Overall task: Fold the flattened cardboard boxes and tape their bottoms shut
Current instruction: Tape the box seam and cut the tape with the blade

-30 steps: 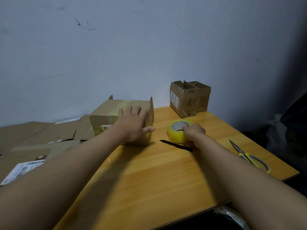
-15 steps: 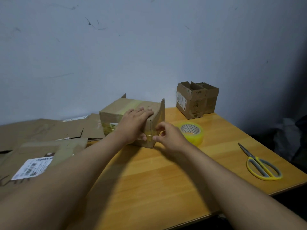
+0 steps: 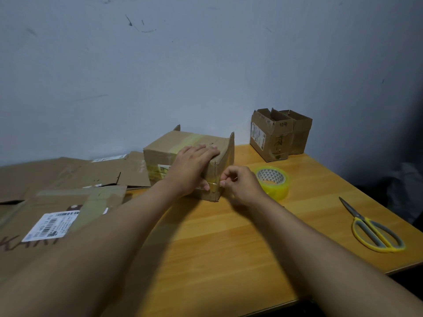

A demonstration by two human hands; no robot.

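Head view — two hands [image 3: 190, 167] [image 3: 242, 183], one box [image 3: 183, 143], one tape roll [image 3: 273, 182], one scissors [image 3: 375, 232]

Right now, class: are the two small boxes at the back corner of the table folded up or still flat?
Folded up. The two boxes stand upright by the wall, side by side, with open tops and raised flaps.

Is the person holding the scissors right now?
No, the scissors lie untouched on the table, while both hands are at the cardboard box.

A home packing corner: scuffed bare wall [image 3: 160, 65], wooden table [image 3: 229, 248], flattened cardboard [image 3: 57, 179]
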